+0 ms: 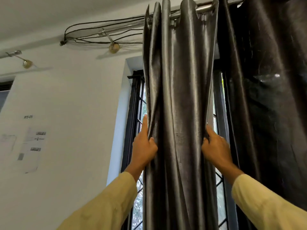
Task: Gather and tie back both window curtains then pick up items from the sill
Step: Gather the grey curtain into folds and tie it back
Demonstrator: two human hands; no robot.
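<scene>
A shiny grey curtain (pixel 179 97) hangs in tight folds from a metal rod (pixel 203 8) at the middle of the view. My left hand (pixel 144 146) grips its left edge, forefinger stretched up along the fabric. My right hand (pixel 216 146) grips its right edge at the same height. Between my hands the fabric is bunched into a narrow column. A second, darker curtain (pixel 265 97) hangs spread out to the right. The sill and anything on it are out of view.
A black window frame with a grille (pixel 135 113) shows on both sides of the gathered curtain. The white wall at the left carries paper notices (pixel 31 146). Cables (pixel 103 33) run under the ceiling.
</scene>
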